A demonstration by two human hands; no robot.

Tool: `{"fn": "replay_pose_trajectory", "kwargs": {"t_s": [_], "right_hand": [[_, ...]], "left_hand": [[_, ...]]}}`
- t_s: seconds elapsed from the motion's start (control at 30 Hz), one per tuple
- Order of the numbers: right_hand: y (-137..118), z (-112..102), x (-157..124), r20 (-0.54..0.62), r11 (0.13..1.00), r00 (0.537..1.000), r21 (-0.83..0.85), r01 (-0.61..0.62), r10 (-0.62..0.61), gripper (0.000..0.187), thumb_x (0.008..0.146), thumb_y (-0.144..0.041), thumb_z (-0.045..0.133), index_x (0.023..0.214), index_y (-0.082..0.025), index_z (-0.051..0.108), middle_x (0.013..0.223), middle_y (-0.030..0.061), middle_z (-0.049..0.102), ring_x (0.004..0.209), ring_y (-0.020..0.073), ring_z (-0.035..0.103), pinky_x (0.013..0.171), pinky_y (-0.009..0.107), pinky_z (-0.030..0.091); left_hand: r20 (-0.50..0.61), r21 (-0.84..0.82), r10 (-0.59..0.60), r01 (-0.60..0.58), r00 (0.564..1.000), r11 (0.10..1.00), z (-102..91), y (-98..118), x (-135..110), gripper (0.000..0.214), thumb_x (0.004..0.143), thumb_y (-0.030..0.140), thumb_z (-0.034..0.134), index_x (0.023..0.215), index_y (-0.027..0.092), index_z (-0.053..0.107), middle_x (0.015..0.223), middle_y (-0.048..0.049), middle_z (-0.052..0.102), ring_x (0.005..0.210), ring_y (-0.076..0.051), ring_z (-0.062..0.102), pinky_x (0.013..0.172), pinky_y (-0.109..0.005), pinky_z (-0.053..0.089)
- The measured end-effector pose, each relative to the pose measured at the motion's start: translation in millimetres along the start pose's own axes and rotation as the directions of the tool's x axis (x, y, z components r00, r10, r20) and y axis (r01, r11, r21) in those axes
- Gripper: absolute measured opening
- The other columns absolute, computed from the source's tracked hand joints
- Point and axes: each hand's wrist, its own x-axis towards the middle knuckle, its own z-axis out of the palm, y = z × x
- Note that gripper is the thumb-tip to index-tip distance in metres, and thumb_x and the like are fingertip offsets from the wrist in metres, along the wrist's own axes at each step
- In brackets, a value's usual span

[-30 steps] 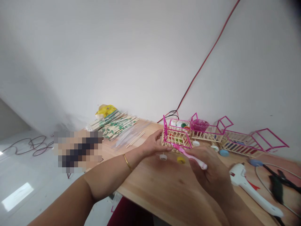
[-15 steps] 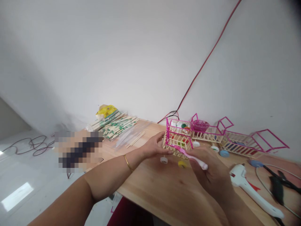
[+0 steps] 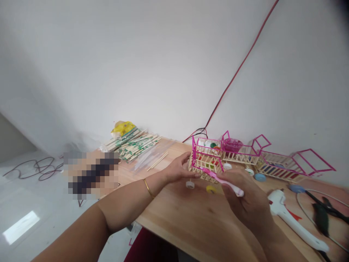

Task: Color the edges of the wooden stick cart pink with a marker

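My left hand (image 3: 178, 168) grips the left end of a small cart (image 3: 206, 161) built of pale wooden sticks with a pink frame, held just above the wooden table (image 3: 191, 214). Bottle-cap wheels, one white (image 3: 190, 185) and one yellow (image 3: 210, 189), sit beneath it. My right hand (image 3: 247, 198) is closed on a pink and white brush-like tool (image 3: 225, 182) whose pink tip touches the cart's front side. A gold bangle (image 3: 148, 187) circles my left wrist.
More pink-framed stick carts (image 3: 275, 165) line the wall at the right. A white glue gun (image 3: 291, 220) and black tools (image 3: 325, 214) lie at the right. A pile of wrapped chopsticks (image 3: 133, 143) and a yellow bag (image 3: 122, 127) sit at the back left. A red cable (image 3: 234, 74) runs up the wall.
The cart and both hands have shifted slightly to the right, and the cart sits a little more tilted. The brush tip stays against the cart's front.
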Motion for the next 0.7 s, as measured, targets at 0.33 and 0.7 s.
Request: {"fn": "replay_pose_trajectory", "kwargs": {"t_s": [0.33, 0.7], "right_hand": [[-0.4, 2.7, 0.9, 0.039, 0.998, 0.997, 0.020, 0.067, -0.067, 0.019, 0.092, -0.020, 0.057, 0.110, -0.022, 0.063, 0.096, 0.0056, 0.071, 0.089, 0.0177, 0.065, 0.080, 0.032, 0.050], [-0.2, 3.3, 0.0, 0.060, 0.996, 0.995, 0.028, 0.082, -0.083, 0.021, 0.093, -0.019, 0.057, 0.113, -0.021, 0.062, 0.099, 0.0064, 0.070, 0.094, 0.0182, 0.063, 0.082, 0.032, 0.049]], "left_hand": [[0.007, 0.086, 0.030, -0.030, 1.000, 0.996, -0.6, -1.8, 1.5, 0.081, 0.060, 0.034, 0.092, 0.131, 0.016, 0.058, 0.136, -0.0148, 0.062, 0.130, -0.031, 0.055, 0.113, -0.043, 0.040], [0.005, 0.080, 0.034, -0.034, 0.999, 0.996, 0.5, 0.0, 1.4, 0.081, 0.060, 0.033, 0.093, 0.131, 0.016, 0.058, 0.137, -0.0156, 0.061, 0.130, -0.033, 0.055, 0.113, -0.045, 0.039]]}}
